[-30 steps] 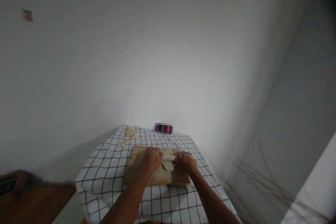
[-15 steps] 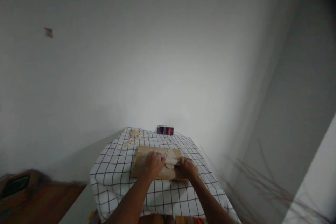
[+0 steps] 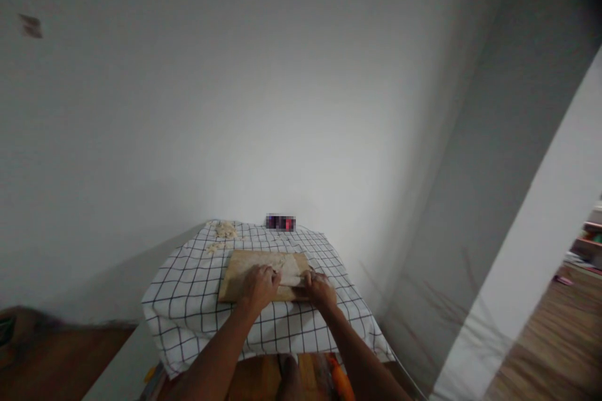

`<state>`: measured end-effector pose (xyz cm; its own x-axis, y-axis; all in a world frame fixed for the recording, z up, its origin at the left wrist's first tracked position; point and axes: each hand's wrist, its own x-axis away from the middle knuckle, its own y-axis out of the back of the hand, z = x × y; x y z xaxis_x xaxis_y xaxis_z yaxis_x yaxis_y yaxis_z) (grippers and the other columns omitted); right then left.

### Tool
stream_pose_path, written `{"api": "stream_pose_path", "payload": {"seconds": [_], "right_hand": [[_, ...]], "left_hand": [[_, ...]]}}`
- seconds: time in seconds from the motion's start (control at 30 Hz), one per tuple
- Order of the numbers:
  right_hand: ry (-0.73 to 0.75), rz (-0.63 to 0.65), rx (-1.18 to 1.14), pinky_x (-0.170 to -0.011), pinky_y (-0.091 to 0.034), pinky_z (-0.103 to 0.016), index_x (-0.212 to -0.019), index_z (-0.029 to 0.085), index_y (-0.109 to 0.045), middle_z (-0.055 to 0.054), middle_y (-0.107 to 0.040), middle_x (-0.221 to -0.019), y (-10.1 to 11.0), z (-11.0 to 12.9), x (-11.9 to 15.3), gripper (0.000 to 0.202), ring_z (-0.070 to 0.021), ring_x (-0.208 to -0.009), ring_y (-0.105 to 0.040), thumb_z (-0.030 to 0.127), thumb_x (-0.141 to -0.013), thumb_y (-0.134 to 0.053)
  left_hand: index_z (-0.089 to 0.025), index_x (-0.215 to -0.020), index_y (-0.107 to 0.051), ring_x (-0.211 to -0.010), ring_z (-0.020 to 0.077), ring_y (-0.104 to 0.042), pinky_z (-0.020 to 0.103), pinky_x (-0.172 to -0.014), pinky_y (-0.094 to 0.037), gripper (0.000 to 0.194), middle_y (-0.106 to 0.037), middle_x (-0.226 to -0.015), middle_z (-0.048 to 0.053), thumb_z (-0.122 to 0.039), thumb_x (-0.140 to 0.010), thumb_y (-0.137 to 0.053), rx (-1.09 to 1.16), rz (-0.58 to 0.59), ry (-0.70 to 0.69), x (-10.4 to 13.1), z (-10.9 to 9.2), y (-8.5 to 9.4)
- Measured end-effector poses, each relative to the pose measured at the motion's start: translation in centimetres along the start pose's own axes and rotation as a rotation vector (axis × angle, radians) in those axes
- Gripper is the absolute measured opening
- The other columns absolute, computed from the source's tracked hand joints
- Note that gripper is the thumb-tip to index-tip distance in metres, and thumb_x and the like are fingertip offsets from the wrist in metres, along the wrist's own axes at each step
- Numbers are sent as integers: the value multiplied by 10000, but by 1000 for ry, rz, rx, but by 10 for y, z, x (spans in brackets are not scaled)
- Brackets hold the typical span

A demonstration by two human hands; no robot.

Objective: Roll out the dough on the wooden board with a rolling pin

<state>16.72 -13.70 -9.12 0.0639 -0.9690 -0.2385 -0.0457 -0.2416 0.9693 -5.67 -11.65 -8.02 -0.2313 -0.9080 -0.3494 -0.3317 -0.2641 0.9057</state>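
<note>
I am pressing both hands, left hand (image 3: 260,282) and right hand (image 3: 320,286), curled down on the dough (image 3: 290,276) on the board (image 3: 235,272), keeping pressure even.

- I see a white cloth (image 3: 197,301) with a black grid.
- Board (image 3: 235,269): light tan wood.
- Dough (image 3: 289,270): pale cream.
- Wall (image 3: 235,106): plain grey-white.

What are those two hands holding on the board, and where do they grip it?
Both the left hand and the right hand press on pale dough on the wooden board, one at each end; the exact grip is too small to tell.
</note>
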Motion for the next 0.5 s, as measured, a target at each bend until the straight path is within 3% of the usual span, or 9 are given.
{"api": "stream_pose_path", "payload": {"seconds": [0.17, 0.33, 0.5], "right_hand": [[46, -10, 19, -1251, -526, -388, -1410, 210, -753, -145, -790, -1496, 4, 2, 8, 353, -295, -1437, -714, 206, -1186, -481], [20, 6, 1, -1142, -598, -383, -1402, 238, -751, -140, -803, -1453, 4, 0, 2, 335, -300, -1401, -728, 231, -1188, -495], [-36, 63, 0, -1025, -649, -425, -1397, 257, -740, -164, -796, -1439, 12, 2, -17, 306, -349, -1375, -743, 393, -1182, -571]], "left_hand": [[-177, -1227, -793, -1330, 330, -717, 449, -1201, -508, 404, -832, -1351, 175, -401, -1182, -460, 17, -15, -11, 10, -2, 2], [-179, -1207, -795, -1326, 334, -714, 473, -1231, -486, 403, -824, -1339, 187, -398, -1179, -457, 27, -2, -2, 8, -2, 1], [-161, -1375, -783, -1438, 372, -672, 502, -1264, -467, 475, -785, -1447, 230, -422, -1178, -436, 38, -8, 19, -8, 1, -6]]}}
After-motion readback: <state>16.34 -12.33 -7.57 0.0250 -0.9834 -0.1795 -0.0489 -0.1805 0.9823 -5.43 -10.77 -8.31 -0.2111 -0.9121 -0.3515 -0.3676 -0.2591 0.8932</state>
